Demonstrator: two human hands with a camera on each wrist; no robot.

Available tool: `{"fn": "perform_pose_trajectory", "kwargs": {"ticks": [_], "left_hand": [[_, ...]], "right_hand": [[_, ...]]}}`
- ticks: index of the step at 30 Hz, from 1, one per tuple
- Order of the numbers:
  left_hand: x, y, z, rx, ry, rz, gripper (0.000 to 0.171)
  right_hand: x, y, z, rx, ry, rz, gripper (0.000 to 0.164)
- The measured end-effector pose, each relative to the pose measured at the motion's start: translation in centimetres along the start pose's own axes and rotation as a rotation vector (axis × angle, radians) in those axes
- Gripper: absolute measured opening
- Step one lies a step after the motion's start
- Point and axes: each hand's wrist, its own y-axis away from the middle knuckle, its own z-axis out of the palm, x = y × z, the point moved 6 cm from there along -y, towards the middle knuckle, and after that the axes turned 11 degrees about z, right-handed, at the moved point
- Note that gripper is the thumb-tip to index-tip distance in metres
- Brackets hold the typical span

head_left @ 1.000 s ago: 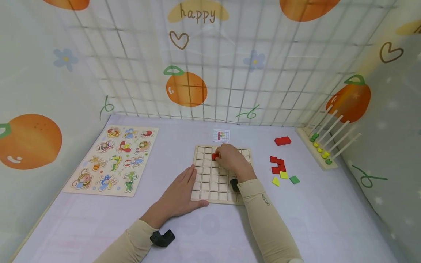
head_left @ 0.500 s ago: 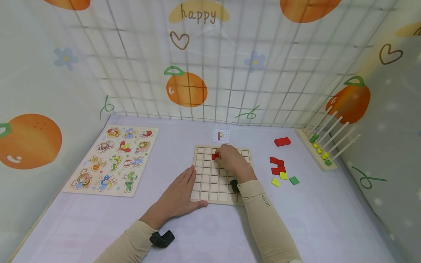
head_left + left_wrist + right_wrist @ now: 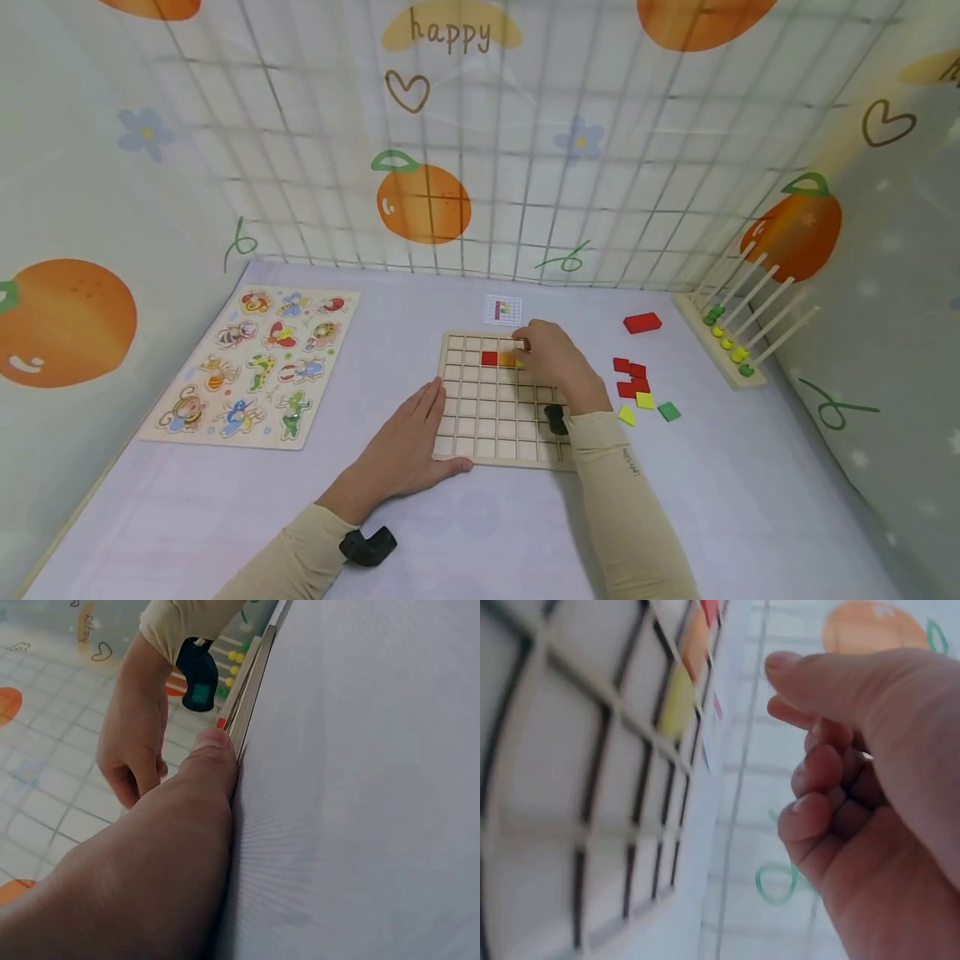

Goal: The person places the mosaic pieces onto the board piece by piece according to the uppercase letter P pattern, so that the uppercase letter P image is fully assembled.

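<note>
A wooden grid board (image 3: 487, 429) lies in the middle of the table in the head view. In an upper row sit a red square tile (image 3: 489, 358), an orange tile (image 3: 507, 359) and a yellow tile (image 3: 676, 703), the last partly hidden by fingers in the head view. My right hand (image 3: 555, 367) is raised over the board's upper right. Its fingers curl loosely with nothing between them in the right wrist view. My left hand (image 3: 405, 437) rests against the board's left side, fingers straight, its thumb (image 3: 214, 742) along the near edge.
Beyond the board lies a small pattern card (image 3: 502, 310). To the right are several loose red tiles (image 3: 626, 390), two yellow pieces (image 3: 644, 401), a green tile (image 3: 669, 411) and a red block (image 3: 642, 322). A bead stand (image 3: 738, 362) and an insect puzzle (image 3: 258, 367) flank them.
My right hand has left the red tile and moved right, uncovering the red and orange tiles and part of the yellow one. The left hand has stayed in place.
</note>
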Motion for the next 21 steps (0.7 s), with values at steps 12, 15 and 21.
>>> {"fn": "perform_pose_trajectory", "kwargs": {"ticks": [12,15,21], "left_hand": [[0.0,-0.2,0.0,0.013,-0.015,0.022,0.120],[0.1,-0.1,0.0,0.014,-0.024,0.024,0.120],[-0.1,-0.1,0.1,0.020,-0.033,0.022,0.120]], "right_hand": [[10.8,2.1,-4.4,0.028,-0.135,0.229,0.041],[13.3,2.8,-4.6,-0.004,-0.135,0.321,0.041],[16.2,4.0,-4.2,-0.064,-0.117,0.433,0.045]]}}
